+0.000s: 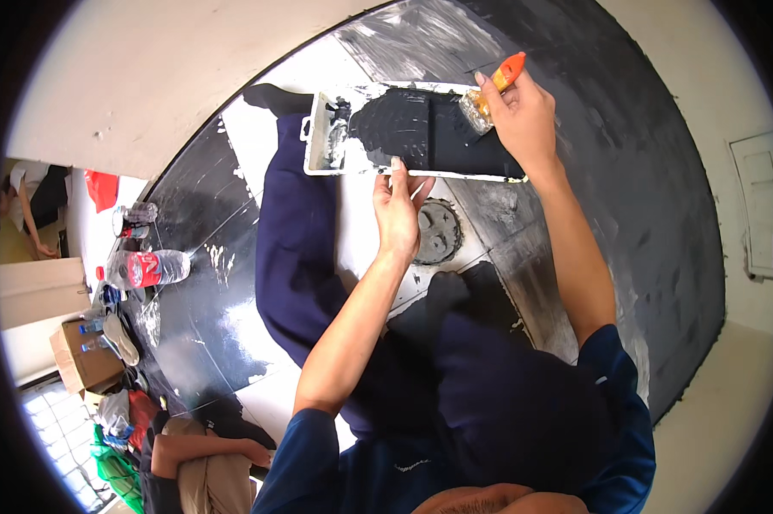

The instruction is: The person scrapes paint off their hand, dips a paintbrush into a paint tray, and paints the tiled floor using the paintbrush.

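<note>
A white plastic paint tray [314,146] lies level over my legs and the floor, coated inside with dark paint and white smears at its left end. My left hand [397,210] grips the tray's near edge from below, with the thumb over the rim. My right hand [524,116] holds a paintbrush [508,70] with an orange and yellow handle, its head low over the dark paint at the tray's right part. Whether the bristles touch the paint I cannot tell. Below the tray, a round, paint-smeared metal-looking cover [438,231] sits in the white floor.
Dark painted flooring [626,214] curves around me. At left are water bottles [159,268], shoes [121,338], a cardboard box [82,351], bags and a red item. Another person [198,463] sits at lower left; a further person [31,206] appears at the far left edge.
</note>
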Demonstrator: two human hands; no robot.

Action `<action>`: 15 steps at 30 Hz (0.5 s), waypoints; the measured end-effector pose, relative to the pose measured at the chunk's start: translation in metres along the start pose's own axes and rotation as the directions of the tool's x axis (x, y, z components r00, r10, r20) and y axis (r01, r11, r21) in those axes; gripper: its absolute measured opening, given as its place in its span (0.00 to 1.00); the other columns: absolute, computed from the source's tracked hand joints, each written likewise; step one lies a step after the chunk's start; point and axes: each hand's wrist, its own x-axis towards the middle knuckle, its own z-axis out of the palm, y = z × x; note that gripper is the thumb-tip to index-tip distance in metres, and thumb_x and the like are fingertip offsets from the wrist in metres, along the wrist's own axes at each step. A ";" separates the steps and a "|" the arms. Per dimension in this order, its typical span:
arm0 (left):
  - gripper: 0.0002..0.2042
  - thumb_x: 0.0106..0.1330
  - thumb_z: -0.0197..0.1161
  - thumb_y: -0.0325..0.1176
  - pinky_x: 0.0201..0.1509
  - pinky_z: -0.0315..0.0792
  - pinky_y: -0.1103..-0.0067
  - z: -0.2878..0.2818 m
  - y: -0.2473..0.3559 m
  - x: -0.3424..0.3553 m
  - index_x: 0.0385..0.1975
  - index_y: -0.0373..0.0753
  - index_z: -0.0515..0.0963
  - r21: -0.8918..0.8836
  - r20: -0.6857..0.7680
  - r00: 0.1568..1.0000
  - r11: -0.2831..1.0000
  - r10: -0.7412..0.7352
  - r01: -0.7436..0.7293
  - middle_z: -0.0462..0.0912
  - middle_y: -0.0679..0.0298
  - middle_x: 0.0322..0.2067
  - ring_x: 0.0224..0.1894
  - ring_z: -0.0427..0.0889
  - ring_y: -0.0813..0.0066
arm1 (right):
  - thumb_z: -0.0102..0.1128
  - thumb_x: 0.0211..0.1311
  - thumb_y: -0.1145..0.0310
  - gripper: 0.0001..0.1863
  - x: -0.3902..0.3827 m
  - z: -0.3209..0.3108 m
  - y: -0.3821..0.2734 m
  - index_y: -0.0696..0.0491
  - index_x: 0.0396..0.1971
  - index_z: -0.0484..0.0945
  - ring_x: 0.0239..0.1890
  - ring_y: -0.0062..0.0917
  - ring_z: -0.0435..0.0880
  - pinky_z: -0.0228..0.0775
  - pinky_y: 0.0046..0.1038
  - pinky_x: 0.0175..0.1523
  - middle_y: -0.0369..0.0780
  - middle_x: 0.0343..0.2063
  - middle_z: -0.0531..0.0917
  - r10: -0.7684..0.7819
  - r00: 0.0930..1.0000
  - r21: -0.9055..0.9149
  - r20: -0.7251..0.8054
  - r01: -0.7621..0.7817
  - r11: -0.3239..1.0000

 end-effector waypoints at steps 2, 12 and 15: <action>0.16 0.78 0.53 0.46 0.56 0.82 0.73 0.009 -0.020 0.012 0.41 0.36 0.67 0.090 -0.001 1.000 0.996 0.004 -0.003 0.74 0.65 0.37 0.42 0.79 0.77 | 0.69 0.63 0.66 0.13 0.006 0.000 0.029 0.60 0.31 0.77 0.19 0.32 0.82 0.72 0.31 0.27 0.43 0.20 0.82 -0.001 1.000 -0.023 -0.012 0.001 1.000; 0.16 0.77 0.55 0.47 0.58 0.81 0.71 0.045 -0.051 0.038 0.38 0.39 0.65 0.116 -0.041 0.994 0.988 -0.096 0.101 0.69 0.69 0.33 0.38 0.74 0.80 | 0.68 0.64 0.68 0.12 0.020 -0.016 0.083 0.60 0.35 0.76 0.19 0.34 0.80 0.70 0.33 0.26 0.45 0.20 0.80 0.069 0.994 -0.035 0.090 -0.066 0.997; 0.16 0.77 0.55 0.47 0.58 0.81 0.71 0.050 -0.051 0.043 0.37 0.40 0.66 0.112 -0.047 0.995 0.989 -0.090 0.095 0.69 0.69 0.33 0.37 0.74 0.80 | 0.68 0.66 0.72 0.08 0.019 -0.024 0.079 0.60 0.34 0.77 0.18 0.11 0.75 0.65 0.20 0.23 0.36 0.19 0.82 0.065 0.994 0.078 0.089 -0.072 0.994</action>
